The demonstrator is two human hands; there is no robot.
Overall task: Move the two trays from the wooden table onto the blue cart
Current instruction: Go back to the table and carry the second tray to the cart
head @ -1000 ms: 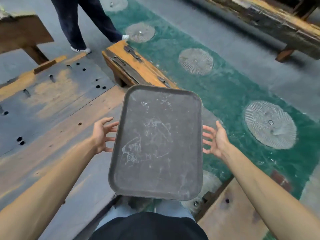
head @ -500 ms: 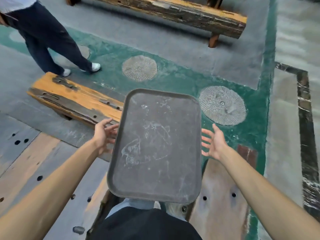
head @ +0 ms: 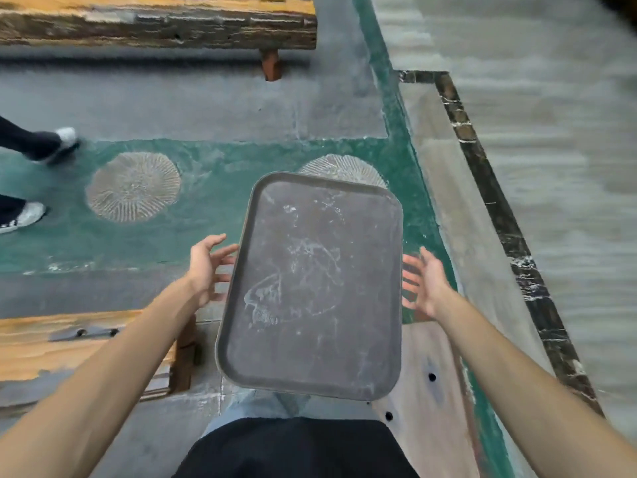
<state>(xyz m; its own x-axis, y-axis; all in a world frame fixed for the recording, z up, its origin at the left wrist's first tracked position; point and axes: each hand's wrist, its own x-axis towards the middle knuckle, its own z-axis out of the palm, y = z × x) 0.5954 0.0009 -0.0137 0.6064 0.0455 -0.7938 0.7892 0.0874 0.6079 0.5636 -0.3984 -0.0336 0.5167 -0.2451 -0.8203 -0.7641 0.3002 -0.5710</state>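
I carry a dark grey rectangular tray (head: 310,288) with white scuff marks, flat and lengthwise in front of my body. My left hand (head: 206,267) supports its left long edge, fingers spread and reaching under the rim. At the right long edge my right hand (head: 425,281) does the same, palm turned inward. The tray hangs in the air above the floor and my legs. No second tray and no blue cart show in this view.
A low wooden bench (head: 69,343) lies at my lower left and a longer one (head: 155,25) across the top. Another person's feet (head: 51,143) step at the far left. A wooden slab with holes (head: 431,391) sits at lower right, beside a dark marble strip (head: 499,219).
The view has swung to the right: the wooden table has slid out of sight on the left and the green floor and marble strip have come in. The tray stays between my hands.
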